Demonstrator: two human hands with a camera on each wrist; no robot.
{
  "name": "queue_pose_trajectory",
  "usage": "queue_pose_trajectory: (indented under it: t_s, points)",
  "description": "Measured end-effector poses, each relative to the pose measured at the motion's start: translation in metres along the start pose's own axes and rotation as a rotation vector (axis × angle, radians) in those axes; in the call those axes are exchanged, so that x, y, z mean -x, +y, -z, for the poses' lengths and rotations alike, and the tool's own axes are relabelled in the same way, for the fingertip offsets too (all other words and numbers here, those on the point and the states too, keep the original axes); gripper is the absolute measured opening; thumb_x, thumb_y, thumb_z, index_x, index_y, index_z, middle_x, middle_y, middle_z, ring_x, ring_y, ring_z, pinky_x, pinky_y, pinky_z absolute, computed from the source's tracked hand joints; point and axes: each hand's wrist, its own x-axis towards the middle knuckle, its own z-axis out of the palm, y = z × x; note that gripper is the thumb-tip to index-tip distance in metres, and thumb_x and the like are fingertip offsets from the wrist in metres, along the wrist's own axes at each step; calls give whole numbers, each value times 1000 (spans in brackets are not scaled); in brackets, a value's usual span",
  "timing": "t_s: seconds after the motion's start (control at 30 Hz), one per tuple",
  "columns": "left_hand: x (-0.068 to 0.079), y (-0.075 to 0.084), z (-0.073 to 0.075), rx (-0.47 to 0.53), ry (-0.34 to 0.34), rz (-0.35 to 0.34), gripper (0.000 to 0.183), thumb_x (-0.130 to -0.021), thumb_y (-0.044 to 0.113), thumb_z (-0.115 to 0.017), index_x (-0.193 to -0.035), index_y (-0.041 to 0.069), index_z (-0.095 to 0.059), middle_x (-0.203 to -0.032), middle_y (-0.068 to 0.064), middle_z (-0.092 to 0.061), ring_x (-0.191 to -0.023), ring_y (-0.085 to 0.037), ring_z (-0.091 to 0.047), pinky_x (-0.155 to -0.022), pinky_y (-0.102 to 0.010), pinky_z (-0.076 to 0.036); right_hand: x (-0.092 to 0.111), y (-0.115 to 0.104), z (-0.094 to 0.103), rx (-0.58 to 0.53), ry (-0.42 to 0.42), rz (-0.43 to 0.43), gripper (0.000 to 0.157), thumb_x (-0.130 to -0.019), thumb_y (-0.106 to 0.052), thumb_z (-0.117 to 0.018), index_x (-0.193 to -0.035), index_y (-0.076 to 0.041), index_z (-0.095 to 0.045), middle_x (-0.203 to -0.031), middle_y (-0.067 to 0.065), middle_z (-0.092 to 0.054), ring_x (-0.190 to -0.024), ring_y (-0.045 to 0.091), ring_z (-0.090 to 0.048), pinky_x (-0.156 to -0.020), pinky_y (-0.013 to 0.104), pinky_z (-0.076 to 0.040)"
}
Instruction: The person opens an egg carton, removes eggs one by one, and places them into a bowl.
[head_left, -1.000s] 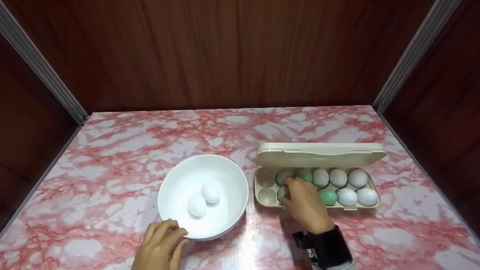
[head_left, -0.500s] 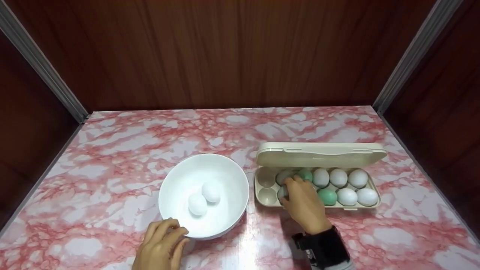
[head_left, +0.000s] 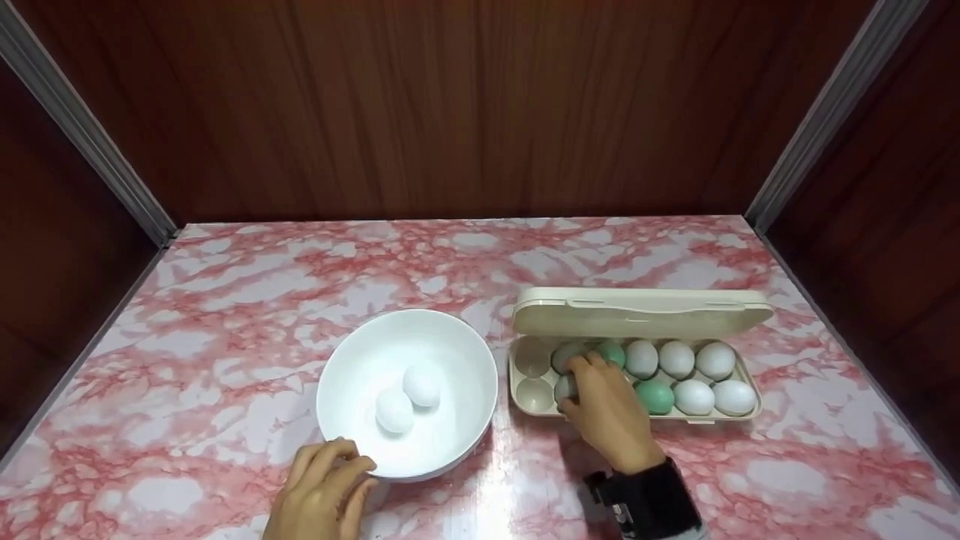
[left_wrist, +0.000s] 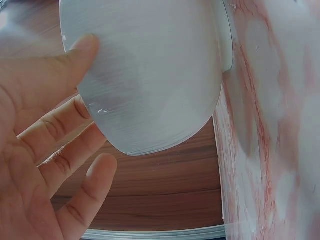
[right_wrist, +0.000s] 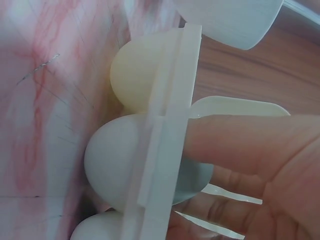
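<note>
Thumb and fingers of my left hand (head_left: 319, 491) pinch the near left rim of a white bowl (head_left: 341, 375). In the left wrist view the thumb (left_wrist: 85, 47) lies against the bowl's outer wall (left_wrist: 150, 75), with other fingers beyond the rim. Two white eggs (head_left: 394, 410) lie touching inside the bowl. Over the left part of the cream egg carton (head_left: 534, 394), my right hand (head_left: 611, 412) grips a greyish egg (head_left: 565, 387) still seated in the front row. The right wrist view shows the thumb against this egg (right_wrist: 196, 177); the fingertips behind it are partly hidden.
The carton's lid (head_left: 645, 315) stands raised at the back. White, greyish and green eggs (head_left: 655, 395) fill cups to the right, while the two leftmost cups hold none. A pink marbled table (head_left: 247, 315) lies beneath, with dark wood panels (head_left: 465, 112) around it.
My right hand has shifted very slightly around the egg, which stays in its cup. My left hand and the bowl look the same.
</note>
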Motion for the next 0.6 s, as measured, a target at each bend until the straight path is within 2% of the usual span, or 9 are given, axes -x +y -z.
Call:
queue_pose_trajectory:
  t_s: [0.23,0.6]
  points:
    - [0,2,0,2,3,24,31,-56,1,-88,-81,14,-73,-93,-1,-64,-89,-20,-53,-64,-29,-59,0,1,0,-19,-8,-7,27,-72,-5,-76,-97,-4,-64,-98,11,-62,-95,34,-62,-78,46,-53]
    - [-1,2,1,1,6,18,32,-56,2,-88,-82,14,-73,-94,-2,-64,-90,-22,-54,-64,-30,-60,2,2,0,-48,-9,-25,32,-73,-7,-77,-102,-5,-64,-105,12,-63,-98,33,-62,-81,48,-55]
